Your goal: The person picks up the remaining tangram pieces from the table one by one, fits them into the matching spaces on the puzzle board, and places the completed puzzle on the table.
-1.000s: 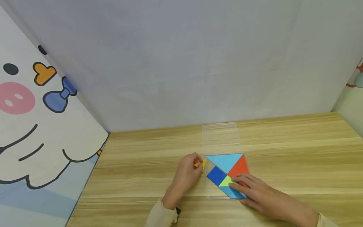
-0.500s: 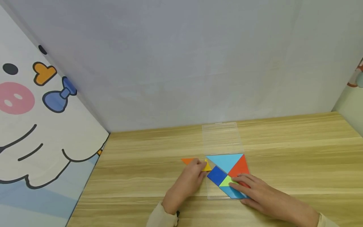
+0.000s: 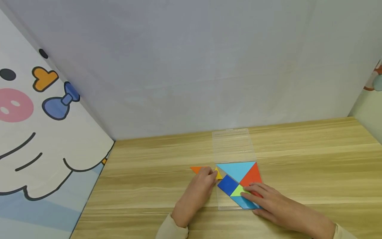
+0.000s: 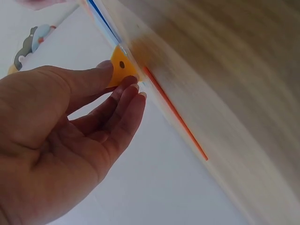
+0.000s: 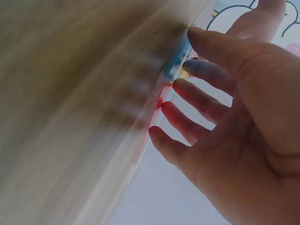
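Observation:
My left hand (image 3: 197, 191) pinches a yellow triangular tangram piece (image 3: 219, 174) between thumb and fingers, over the left edge of a clear plastic case (image 3: 223, 202). The left wrist view shows a dark round spot on this yellow piece (image 4: 126, 69), tilted up from the table. Inside the case lie a light blue triangle (image 3: 237, 170), a red triangle (image 3: 251, 176), a dark blue square (image 3: 228, 185), a light green piece (image 3: 237, 191) and a medium blue piece (image 3: 243, 202). My right hand (image 3: 274, 205) rests with extended fingers on the pieces at the lower right, partly covering them.
An orange piece (image 3: 196, 169) lies on the wooden table (image 3: 143, 186), left of the case and partly behind my left hand. The case's clear lid (image 3: 233, 146) lies flat behind it. A white backdrop (image 3: 191, 73) and a cartoon-printed panel (image 3: 53, 139) border the table.
My left hand has shifted slightly right, bringing the yellow triangle from beside the case over its left edge. The orange piece has come into view. The right hand stays put.

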Available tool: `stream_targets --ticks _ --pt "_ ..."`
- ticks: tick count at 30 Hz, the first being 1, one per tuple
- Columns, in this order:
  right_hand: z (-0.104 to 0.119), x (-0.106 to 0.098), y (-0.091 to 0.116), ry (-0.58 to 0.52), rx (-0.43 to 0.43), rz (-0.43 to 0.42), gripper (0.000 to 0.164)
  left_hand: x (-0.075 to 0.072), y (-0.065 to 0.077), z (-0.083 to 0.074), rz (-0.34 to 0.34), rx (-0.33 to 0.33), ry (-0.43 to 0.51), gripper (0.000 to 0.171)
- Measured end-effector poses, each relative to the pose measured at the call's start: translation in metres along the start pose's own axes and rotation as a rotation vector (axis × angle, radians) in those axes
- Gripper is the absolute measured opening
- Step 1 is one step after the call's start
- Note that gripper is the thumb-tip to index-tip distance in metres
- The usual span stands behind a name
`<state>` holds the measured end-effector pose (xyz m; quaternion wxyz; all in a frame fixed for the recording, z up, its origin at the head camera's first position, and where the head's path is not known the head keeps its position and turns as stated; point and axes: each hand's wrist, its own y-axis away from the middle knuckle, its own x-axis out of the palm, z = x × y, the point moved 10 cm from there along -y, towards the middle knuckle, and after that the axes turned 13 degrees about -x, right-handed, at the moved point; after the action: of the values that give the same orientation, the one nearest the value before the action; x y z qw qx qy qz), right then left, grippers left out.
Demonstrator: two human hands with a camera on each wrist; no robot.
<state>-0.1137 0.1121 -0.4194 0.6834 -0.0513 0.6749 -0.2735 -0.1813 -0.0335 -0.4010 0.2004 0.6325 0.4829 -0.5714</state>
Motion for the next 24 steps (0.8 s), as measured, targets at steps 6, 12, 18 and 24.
stream_targets --ticks 6,12,18,24 --pt "0.000 0.001 0.000 0.003 0.007 0.014 0.044 0.006 0.003 -0.007 0.042 0.059 -0.175 0.020" --pt "0.001 -0.001 -0.001 0.014 -0.001 -0.004 0.042 0.011 0.006 -0.011 0.067 0.104 -0.292 0.023" --pt "0.001 -0.001 -0.001 0.024 -0.009 -0.016 0.042 0.009 0.006 -0.010 0.025 0.117 -0.266 0.022" --pt "0.001 -0.002 -0.001 0.025 -0.011 -0.014 0.042 0.010 0.007 -0.004 0.082 0.096 -0.159 0.030"
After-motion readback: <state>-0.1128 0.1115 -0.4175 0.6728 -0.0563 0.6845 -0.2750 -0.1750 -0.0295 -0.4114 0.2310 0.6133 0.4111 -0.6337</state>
